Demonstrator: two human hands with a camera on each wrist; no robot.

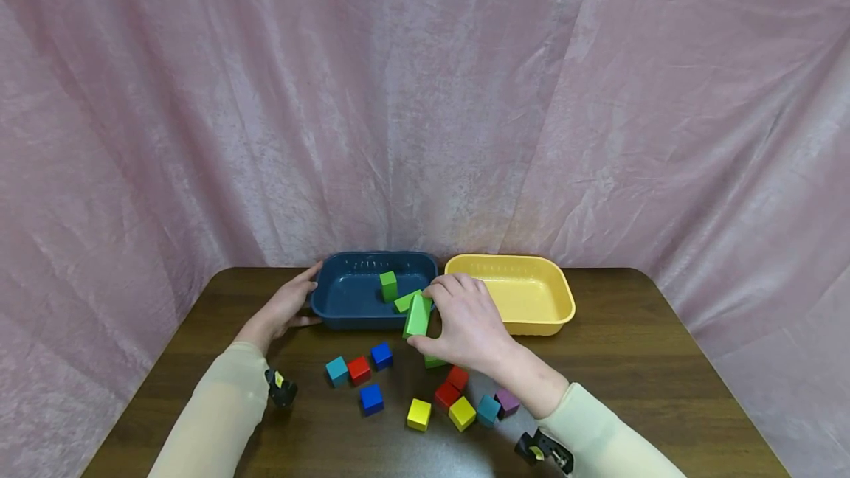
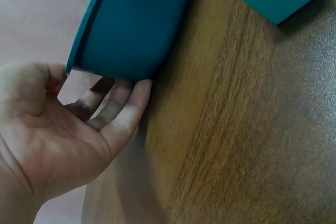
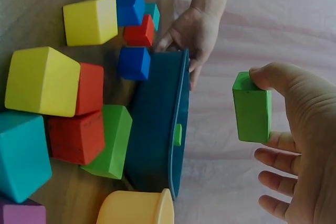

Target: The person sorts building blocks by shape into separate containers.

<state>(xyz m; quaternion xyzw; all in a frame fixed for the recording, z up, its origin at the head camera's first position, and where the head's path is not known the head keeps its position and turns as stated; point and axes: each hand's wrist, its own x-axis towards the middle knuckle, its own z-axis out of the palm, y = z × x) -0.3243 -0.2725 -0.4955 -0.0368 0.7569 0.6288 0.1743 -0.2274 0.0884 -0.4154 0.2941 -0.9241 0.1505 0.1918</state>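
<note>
My right hand (image 1: 468, 319) pinches a green rectangular block (image 3: 252, 109) between thumb and finger, above the near right edge of the dark blue bin (image 1: 358, 321). The other fingers are spread away from it. A green block (image 1: 388, 286) and another green piece (image 1: 405, 302) lie inside this bin. At the bin's left end, my left hand (image 1: 288, 305) rests with spread fingers touching its wall and rim. On the table, partly hidden below my right hand in the head view, lies one more green block (image 3: 111, 142).
A yellow bin (image 1: 508, 329) stands right of the blue one. Nearer on the wooden table are blue (image 1: 372, 399), red (image 1: 359, 370), teal (image 1: 336, 372), yellow (image 1: 418, 414) and purple (image 1: 507, 402) blocks. A pink curtain (image 1: 425, 94) hangs behind the table.
</note>
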